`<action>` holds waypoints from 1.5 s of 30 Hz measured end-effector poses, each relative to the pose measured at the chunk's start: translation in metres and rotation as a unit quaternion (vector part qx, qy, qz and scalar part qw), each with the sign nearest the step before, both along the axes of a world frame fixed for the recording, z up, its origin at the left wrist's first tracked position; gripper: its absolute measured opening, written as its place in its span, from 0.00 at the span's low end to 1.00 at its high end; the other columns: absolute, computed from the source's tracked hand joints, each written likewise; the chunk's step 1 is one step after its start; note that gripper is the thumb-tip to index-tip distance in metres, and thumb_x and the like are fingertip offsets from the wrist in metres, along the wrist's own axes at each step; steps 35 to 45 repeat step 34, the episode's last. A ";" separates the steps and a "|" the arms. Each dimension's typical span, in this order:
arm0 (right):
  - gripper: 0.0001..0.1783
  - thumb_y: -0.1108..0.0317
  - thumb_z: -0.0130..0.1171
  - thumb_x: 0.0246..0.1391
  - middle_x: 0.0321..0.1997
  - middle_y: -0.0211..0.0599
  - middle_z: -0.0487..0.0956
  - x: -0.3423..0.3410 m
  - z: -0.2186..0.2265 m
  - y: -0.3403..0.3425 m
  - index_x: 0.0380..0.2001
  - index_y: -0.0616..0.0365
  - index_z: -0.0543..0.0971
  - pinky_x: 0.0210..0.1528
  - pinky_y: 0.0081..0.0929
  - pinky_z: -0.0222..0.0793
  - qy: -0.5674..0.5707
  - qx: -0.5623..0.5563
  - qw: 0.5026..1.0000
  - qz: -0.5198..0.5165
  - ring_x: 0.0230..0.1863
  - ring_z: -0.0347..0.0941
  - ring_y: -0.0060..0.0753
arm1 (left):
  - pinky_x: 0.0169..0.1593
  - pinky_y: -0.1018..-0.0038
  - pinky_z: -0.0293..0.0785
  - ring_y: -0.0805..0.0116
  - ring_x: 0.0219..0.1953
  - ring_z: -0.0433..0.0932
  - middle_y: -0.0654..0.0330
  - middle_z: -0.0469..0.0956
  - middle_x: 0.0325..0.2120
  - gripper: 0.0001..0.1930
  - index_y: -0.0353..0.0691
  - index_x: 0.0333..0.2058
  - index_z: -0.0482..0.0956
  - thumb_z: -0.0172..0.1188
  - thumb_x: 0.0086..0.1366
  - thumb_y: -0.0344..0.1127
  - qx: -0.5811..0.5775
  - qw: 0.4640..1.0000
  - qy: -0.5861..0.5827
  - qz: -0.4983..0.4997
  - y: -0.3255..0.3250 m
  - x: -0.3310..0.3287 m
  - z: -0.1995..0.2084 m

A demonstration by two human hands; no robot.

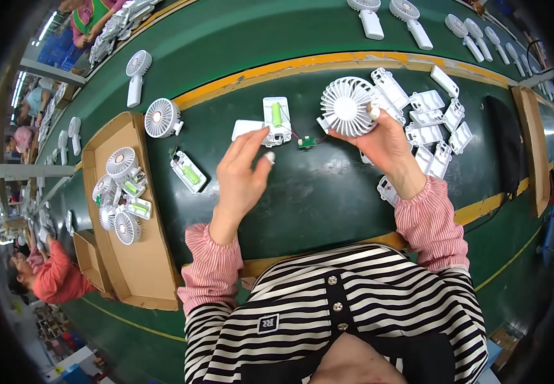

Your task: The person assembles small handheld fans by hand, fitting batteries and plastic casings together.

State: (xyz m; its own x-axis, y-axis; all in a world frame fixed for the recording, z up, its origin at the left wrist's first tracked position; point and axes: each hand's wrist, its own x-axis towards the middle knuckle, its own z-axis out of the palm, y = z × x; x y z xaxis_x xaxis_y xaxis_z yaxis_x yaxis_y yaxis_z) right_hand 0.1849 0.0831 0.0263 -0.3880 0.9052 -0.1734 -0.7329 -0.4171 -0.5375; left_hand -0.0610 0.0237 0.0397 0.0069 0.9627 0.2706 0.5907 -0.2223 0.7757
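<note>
In my right hand (386, 144) is a round white fan head (345, 107), gripped at its right side by thumb and fingers. Thin wires run from near it to a small green circuit board (306, 142) on the table. The wires go on to a white handle half (277, 109) with a green battery (276, 115) in it. My left hand (242, 173) is open, thumb apart from the fingers. Its fingertips lie over the edge of a white cover piece (247, 128) beside the handle half; whether they touch it I cannot tell. White coverings sit on both thumb tips.
White plastic housings (425, 134) lie piled at the right. A fan head (162, 118) and a handle half with battery (189, 171) lie left. A cardboard tray (152, 256) holds several fan parts. Finished-looking fans (137, 77) rest on the green belt (245, 38) beyond. Other people sit far left.
</note>
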 end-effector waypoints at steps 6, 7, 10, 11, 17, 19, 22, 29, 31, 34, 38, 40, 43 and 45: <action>0.29 0.56 0.54 0.48 0.54 0.42 0.65 -0.005 0.002 0.009 0.52 0.57 0.62 0.51 0.57 0.61 -0.056 0.001 0.995 -0.086 0.55 0.62 0.44 | 0.41 0.68 0.69 0.58 0.40 0.69 0.60 0.69 0.44 0.26 0.44 0.44 0.71 0.60 0.41 0.25 0.130 0.963 0.226 -0.065 0.049 0.009 -0.036; 0.29 0.56 0.53 0.50 0.54 0.42 0.64 -0.008 0.003 0.010 0.52 0.57 0.61 0.50 0.56 0.63 -0.051 0.003 0.995 -0.085 0.55 0.62 0.44 | 0.40 0.67 0.68 0.58 0.40 0.69 0.59 0.69 0.43 0.24 0.44 0.43 0.72 0.60 0.41 0.25 0.143 0.962 0.226 -0.051 0.056 0.009 -0.039; 0.28 0.53 0.49 0.52 0.55 0.42 0.64 -0.011 0.002 0.017 0.53 0.57 0.60 0.50 0.53 0.64 -0.065 0.008 0.993 -0.097 0.55 0.62 0.44 | 0.40 0.67 0.66 0.60 0.38 0.69 0.59 0.69 0.41 0.20 0.43 0.37 0.74 0.60 0.40 0.25 0.177 0.959 0.218 -0.035 0.074 0.016 -0.043; 0.28 0.53 0.49 0.52 0.55 0.42 0.64 -0.013 0.004 0.020 0.53 0.57 0.60 0.50 0.53 0.64 -0.057 0.019 0.993 -0.097 0.55 0.62 0.44 | 0.40 0.67 0.67 0.58 0.39 0.69 0.58 0.70 0.39 0.19 0.40 0.36 0.74 0.60 0.40 0.25 0.172 0.963 0.206 -0.037 0.076 0.018 -0.041; 0.30 0.52 0.49 0.51 0.56 0.42 0.63 -0.020 0.018 0.028 0.54 0.56 0.60 0.50 0.51 0.65 -0.042 0.049 0.992 -0.108 0.55 0.62 0.44 | 0.37 0.66 0.69 0.54 0.35 0.70 0.55 0.71 0.34 0.15 0.33 0.33 0.73 0.58 0.42 0.22 0.222 0.969 0.108 -0.032 0.082 0.017 -0.032; 0.29 0.53 0.49 0.51 0.55 0.41 0.64 -0.022 0.023 0.027 0.53 0.56 0.60 0.51 0.51 0.64 -0.025 0.066 0.992 -0.100 0.55 0.61 0.42 | 0.36 0.66 0.69 0.55 0.34 0.71 0.55 0.71 0.33 0.14 0.33 0.32 0.73 0.57 0.42 0.22 0.231 0.967 0.103 0.006 0.074 0.013 -0.027; 0.31 0.49 0.51 0.50 0.56 0.40 0.63 -0.017 0.026 0.023 0.54 0.55 0.61 0.51 0.52 0.63 -0.023 0.092 0.990 -0.103 0.57 0.61 0.42 | 0.32 0.67 0.69 0.58 0.31 0.71 0.57 0.71 0.29 0.11 0.35 0.27 0.73 0.60 0.41 0.24 0.258 0.958 0.119 0.047 0.045 0.018 -0.001; 0.28 0.49 0.44 0.55 0.51 0.40 0.69 -0.015 0.009 0.009 0.52 0.57 0.62 0.36 0.38 0.76 -0.134 0.061 0.986 -0.074 0.47 0.71 0.37 | 0.29 0.67 0.71 0.60 0.29 0.72 0.59 0.70 0.23 0.12 0.38 0.24 0.75 0.66 0.38 0.33 0.074 0.967 0.234 0.068 -0.025 0.029 -0.011; 0.26 0.50 0.41 0.56 0.49 0.41 0.70 -0.022 0.005 0.001 0.51 0.58 0.62 0.32 0.37 0.77 -0.143 0.039 0.988 -0.051 0.44 0.73 0.37 | 0.27 0.67 0.71 0.59 0.30 0.73 0.58 0.70 0.24 0.13 0.38 0.25 0.75 0.65 0.39 0.33 0.005 0.969 0.242 0.051 -0.039 0.031 -0.018; 0.28 0.48 0.42 0.56 0.50 0.42 0.69 -0.030 0.003 -0.009 0.52 0.58 0.61 0.33 0.37 0.77 -0.162 0.037 0.986 -0.005 0.46 0.72 0.38 | 0.29 0.67 0.72 0.60 0.31 0.73 0.58 0.70 0.28 0.13 0.40 0.27 0.76 0.66 0.39 0.35 -0.010 0.978 0.206 0.022 -0.053 0.030 -0.027; 0.28 0.48 0.42 0.56 0.50 0.42 0.69 -0.030 0.003 -0.009 0.52 0.58 0.61 0.33 0.37 0.77 -0.162 0.037 0.986 -0.005 0.46 0.72 0.38 | 0.29 0.67 0.72 0.60 0.31 0.73 0.58 0.70 0.28 0.13 0.40 0.27 0.76 0.66 0.39 0.35 -0.010 0.978 0.206 0.022 -0.053 0.030 -0.027; 0.28 0.48 0.42 0.56 0.50 0.42 0.69 -0.030 0.003 -0.009 0.52 0.58 0.61 0.33 0.37 0.77 -0.162 0.037 0.986 -0.005 0.46 0.72 0.38 | 0.29 0.67 0.72 0.60 0.31 0.73 0.58 0.70 0.28 0.13 0.40 0.27 0.76 0.66 0.39 0.35 -0.010 0.978 0.206 0.022 -0.053 0.030 -0.027; 0.28 0.48 0.42 0.56 0.50 0.42 0.69 -0.030 0.003 -0.009 0.52 0.58 0.61 0.33 0.37 0.77 -0.162 0.037 0.986 -0.005 0.46 0.72 0.38 | 0.29 0.67 0.72 0.60 0.31 0.73 0.58 0.70 0.28 0.13 0.40 0.27 0.76 0.66 0.39 0.35 -0.010 0.978 0.206 0.022 -0.053 0.030 -0.027; 0.28 0.48 0.42 0.56 0.50 0.42 0.69 -0.030 0.003 -0.009 0.52 0.58 0.61 0.33 0.37 0.77 -0.162 0.037 0.986 -0.005 0.46 0.72 0.38 | 0.29 0.67 0.72 0.60 0.31 0.73 0.58 0.70 0.28 0.13 0.40 0.27 0.76 0.66 0.39 0.35 -0.010 0.978 0.206 0.022 -0.053 0.030 -0.027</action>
